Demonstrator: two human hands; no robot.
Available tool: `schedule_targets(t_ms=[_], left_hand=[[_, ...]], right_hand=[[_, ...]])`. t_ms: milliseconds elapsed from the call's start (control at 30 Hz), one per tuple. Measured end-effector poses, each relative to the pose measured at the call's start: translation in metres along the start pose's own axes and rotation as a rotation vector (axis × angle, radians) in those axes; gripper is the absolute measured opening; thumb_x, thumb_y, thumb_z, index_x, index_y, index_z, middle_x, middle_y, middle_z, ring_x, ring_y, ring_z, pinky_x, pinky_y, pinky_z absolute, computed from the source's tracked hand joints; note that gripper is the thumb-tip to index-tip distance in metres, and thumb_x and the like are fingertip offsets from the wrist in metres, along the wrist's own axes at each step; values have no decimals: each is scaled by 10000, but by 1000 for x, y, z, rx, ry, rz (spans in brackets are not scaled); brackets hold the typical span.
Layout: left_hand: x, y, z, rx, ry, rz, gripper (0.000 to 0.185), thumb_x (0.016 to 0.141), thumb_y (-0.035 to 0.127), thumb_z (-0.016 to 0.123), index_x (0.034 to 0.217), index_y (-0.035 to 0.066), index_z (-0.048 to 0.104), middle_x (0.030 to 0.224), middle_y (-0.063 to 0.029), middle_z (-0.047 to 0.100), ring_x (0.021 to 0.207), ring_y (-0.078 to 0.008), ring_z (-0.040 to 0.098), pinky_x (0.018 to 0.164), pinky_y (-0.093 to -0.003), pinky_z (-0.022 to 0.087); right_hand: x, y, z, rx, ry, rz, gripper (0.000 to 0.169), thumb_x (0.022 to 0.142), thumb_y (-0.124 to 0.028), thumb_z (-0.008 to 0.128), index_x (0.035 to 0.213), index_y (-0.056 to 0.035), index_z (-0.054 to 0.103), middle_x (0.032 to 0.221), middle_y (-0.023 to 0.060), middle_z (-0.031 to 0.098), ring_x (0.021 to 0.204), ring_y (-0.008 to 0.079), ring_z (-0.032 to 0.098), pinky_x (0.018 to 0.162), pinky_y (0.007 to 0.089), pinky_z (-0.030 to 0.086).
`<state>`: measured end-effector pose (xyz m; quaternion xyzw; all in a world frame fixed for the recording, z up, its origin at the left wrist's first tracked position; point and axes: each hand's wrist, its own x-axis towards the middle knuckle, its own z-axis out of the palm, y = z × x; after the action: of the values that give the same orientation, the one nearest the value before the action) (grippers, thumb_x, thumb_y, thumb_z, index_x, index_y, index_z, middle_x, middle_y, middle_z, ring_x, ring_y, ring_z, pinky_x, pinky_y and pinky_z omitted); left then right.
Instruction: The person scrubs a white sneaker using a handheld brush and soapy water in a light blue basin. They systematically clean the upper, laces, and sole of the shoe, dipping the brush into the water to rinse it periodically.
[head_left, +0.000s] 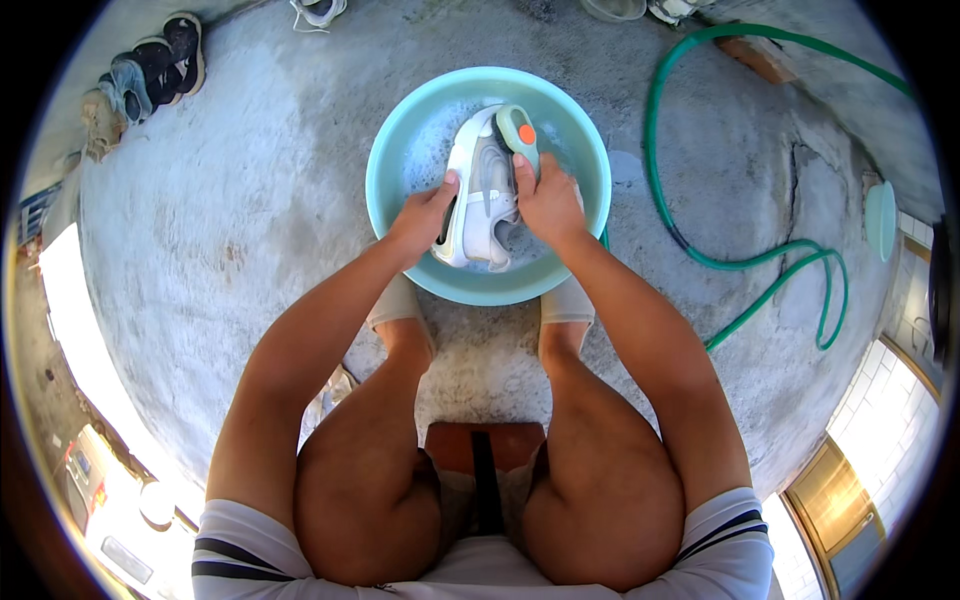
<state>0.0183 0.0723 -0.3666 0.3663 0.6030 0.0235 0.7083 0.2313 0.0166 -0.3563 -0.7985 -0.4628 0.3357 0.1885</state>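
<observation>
A pale turquoise plastic basin holds sudsy water and stands on the floor between the feet. Over it, a white and grey sneaker lies on its side, toe away from me. My left hand grips the shoe at its sole, thumb on the edge of the midsole. In my right hand is a pale green scrubbing brush with an orange button. Its dark bristles rest against the upper near the toe. The right fingers that curl around the handle are partly hidden.
A green hose loops over the concrete floor at the right. Several shoes lean along the wall at the upper left, and a white shoe is at the top edge. A small turquoise basin leans at the far right.
</observation>
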Motion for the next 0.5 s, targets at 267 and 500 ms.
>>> schedule_targets(t_ms=[267, 500], left_hand=[[-9, 12, -3, -170, -228, -138, 977, 948, 719, 562, 1437, -123, 484, 1410, -218, 590, 1267, -260, 605, 1074, -385, 482], [0, 4, 7, 195, 100, 98, 1091, 876, 689, 684, 1488, -157, 367, 1443, -258, 545, 1285, -336, 591, 1098, -410, 465]], right_hand=[[3, 1, 4, 629, -178, 561, 626, 932, -636, 589, 949, -14, 658, 796, 127, 673, 629, 255, 652, 574, 394, 510], [-2, 17, 25, 897, -84, 473, 423, 950, -460, 667, 917, -44, 599, 694, 40, 578, 484, 151, 511, 408, 361, 379]])
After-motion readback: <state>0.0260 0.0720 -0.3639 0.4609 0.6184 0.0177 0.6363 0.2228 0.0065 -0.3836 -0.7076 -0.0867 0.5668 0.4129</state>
